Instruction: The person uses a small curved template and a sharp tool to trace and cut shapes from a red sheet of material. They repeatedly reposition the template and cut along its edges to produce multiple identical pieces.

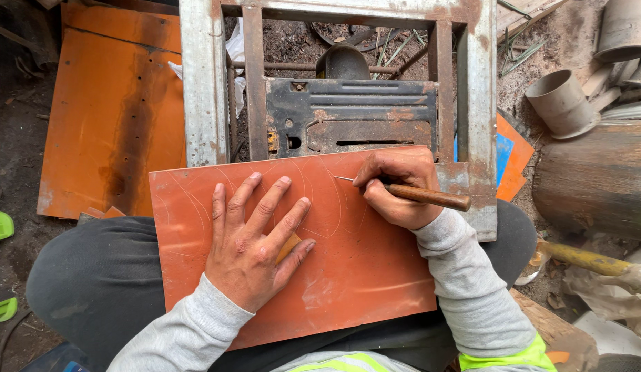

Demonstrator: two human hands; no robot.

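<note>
Orange sheet (348, 275) lies across the person's lap, its far edge propped on the rusty metal frame (334, 83), which seems to give it a firm, nearly level bed for marking; thin curved scratch lines already cross its upper half. The left hand (255, 241) is spread flat on the sheet, fingers fanned wide and gripping nothing, apparently pressing down so the sheet cannot slide or flex; a small tan piece (288, 246) peeks from under its fingers, though what it is I cannot tell. The right hand (396, 189) is closed around a scribing tool (417, 195) with a wooden handle, held low like a pen, so the thin metal tip meets the sheet near its far edge, just beside the left fingertips. A second orange panel (107, 117) lies on the ground to the left; grey pipe sections (562, 103) and a yellow-handled tool (586, 258) lie to the right, well apart from the hands.
</note>
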